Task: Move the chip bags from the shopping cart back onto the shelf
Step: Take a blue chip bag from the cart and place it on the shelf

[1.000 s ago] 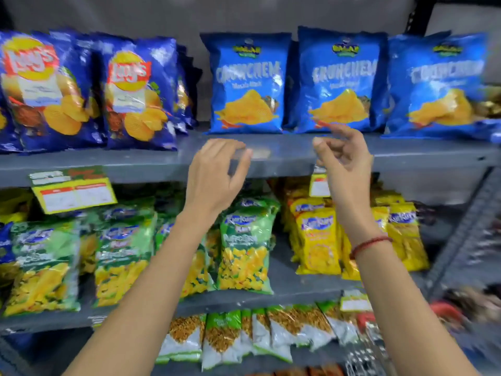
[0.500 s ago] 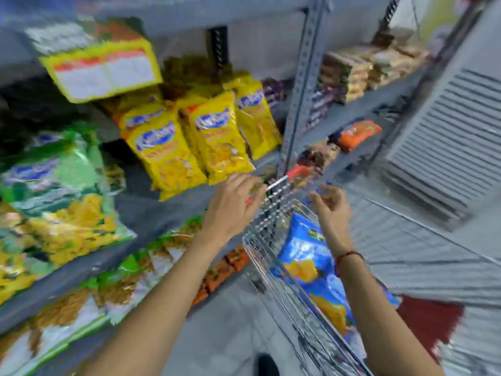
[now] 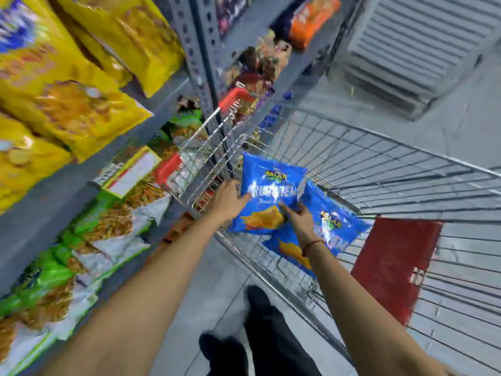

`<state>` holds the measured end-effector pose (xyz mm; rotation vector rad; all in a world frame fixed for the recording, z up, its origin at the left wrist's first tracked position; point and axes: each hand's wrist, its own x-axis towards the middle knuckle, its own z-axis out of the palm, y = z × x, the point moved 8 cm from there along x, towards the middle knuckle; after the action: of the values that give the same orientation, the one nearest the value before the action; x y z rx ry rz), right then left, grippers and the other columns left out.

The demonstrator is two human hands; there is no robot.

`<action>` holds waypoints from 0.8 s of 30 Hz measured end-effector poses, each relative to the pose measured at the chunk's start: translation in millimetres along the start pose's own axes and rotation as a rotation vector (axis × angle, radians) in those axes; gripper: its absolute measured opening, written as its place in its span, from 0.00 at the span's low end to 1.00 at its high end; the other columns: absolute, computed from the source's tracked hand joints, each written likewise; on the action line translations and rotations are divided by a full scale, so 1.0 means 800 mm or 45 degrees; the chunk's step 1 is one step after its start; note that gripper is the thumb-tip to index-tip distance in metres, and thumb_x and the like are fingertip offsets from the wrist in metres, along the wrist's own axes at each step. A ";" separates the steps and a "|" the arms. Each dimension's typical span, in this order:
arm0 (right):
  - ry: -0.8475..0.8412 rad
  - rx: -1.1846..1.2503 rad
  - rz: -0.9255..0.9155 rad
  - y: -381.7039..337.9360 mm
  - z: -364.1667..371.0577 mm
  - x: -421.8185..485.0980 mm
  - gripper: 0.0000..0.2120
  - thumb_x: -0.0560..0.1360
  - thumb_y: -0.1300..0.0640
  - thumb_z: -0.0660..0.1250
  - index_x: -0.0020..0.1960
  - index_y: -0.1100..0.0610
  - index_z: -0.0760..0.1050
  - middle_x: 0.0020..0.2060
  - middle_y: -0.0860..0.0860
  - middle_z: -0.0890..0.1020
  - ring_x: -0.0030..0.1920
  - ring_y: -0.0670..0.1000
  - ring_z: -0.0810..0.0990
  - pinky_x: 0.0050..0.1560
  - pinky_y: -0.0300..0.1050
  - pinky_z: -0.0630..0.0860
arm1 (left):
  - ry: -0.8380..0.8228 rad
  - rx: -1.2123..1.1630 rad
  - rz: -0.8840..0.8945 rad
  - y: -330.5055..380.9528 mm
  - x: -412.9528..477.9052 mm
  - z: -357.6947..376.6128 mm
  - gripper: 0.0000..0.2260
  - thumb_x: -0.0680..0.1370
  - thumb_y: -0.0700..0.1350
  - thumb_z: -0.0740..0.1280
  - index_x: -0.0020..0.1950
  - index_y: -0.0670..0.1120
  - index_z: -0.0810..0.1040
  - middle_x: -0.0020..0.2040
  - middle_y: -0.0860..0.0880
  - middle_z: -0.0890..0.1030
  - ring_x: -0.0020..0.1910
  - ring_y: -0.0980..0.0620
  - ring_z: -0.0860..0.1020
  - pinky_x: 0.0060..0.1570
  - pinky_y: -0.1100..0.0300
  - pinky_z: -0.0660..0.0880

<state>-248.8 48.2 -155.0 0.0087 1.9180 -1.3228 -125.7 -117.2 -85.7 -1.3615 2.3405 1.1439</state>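
A blue Crunchem chip bag (image 3: 271, 191) stands tilted at the near-left corner of the wire shopping cart (image 3: 379, 137). My left hand (image 3: 229, 202) grips its left edge with the thumb on the front. My right hand (image 3: 301, 218) closes its fingers on the bag's lower right, by the printed chip. A second blue chip bag (image 3: 336, 232) lies underneath it, partly hidden by my right wrist. The grey shelf (image 3: 67, 191) runs along the left; its upper row with the other blue bags is out of frame.
Yellow snack bags (image 3: 67, 104) and green-white bags (image 3: 95, 234) fill the shelves at left. A red panel (image 3: 395, 267) hangs inside the cart. The cart's red handle ends (image 3: 168, 166) sit against the shelf. My dark trouser leg (image 3: 260, 329) is below, on the grey floor.
My view dropped from the upper shelf to the cart. Both hands, empty a second ago, went down into the cart and closed on the top blue bag.
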 end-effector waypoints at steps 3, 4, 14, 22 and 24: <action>-0.007 -0.032 0.093 0.021 0.016 0.017 0.24 0.73 0.57 0.71 0.65 0.63 0.69 0.56 0.57 0.77 0.59 0.54 0.75 0.54 0.42 0.73 | -0.163 -0.035 -0.223 -0.029 0.046 0.038 0.36 0.74 0.56 0.67 0.75 0.41 0.56 0.74 0.39 0.62 0.71 0.39 0.64 0.68 0.47 0.64; 0.014 -0.088 0.103 0.024 0.020 0.023 0.29 0.73 0.55 0.71 0.68 0.65 0.66 0.61 0.59 0.75 0.63 0.57 0.73 0.59 0.46 0.71 | -0.213 -0.044 -0.277 -0.036 0.059 0.049 0.40 0.73 0.57 0.68 0.76 0.42 0.53 0.76 0.40 0.59 0.72 0.40 0.62 0.69 0.46 0.63; 0.173 -0.417 0.010 0.029 0.042 0.102 0.49 0.71 0.44 0.71 0.77 0.65 0.47 0.75 0.66 0.54 0.76 0.62 0.52 0.74 0.49 0.50 | -0.419 -0.411 -0.538 -0.083 0.125 0.131 0.38 0.61 0.49 0.79 0.68 0.43 0.67 0.65 0.43 0.76 0.61 0.44 0.76 0.62 0.50 0.72; 0.074 -0.348 0.003 0.033 0.029 0.135 0.48 0.65 0.47 0.77 0.75 0.61 0.55 0.69 0.59 0.68 0.70 0.57 0.67 0.67 0.42 0.62 | -0.365 -0.598 -0.490 -0.107 0.156 0.154 0.50 0.43 0.52 0.82 0.64 0.46 0.72 0.59 0.47 0.80 0.54 0.45 0.80 0.58 0.46 0.76; 0.051 -0.302 -0.019 0.028 0.026 0.135 0.43 0.65 0.49 0.78 0.72 0.62 0.60 0.61 0.55 0.74 0.61 0.52 0.73 0.57 0.30 0.68 | -0.357 -0.607 -0.479 -0.084 0.137 0.138 0.44 0.49 0.48 0.83 0.63 0.45 0.73 0.60 0.46 0.80 0.55 0.45 0.80 0.58 0.45 0.76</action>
<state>-301.4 -2.2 -240.7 -0.0984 2.1020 -1.1048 -154.3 -129.2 -252.6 -1.5698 1.5901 1.6944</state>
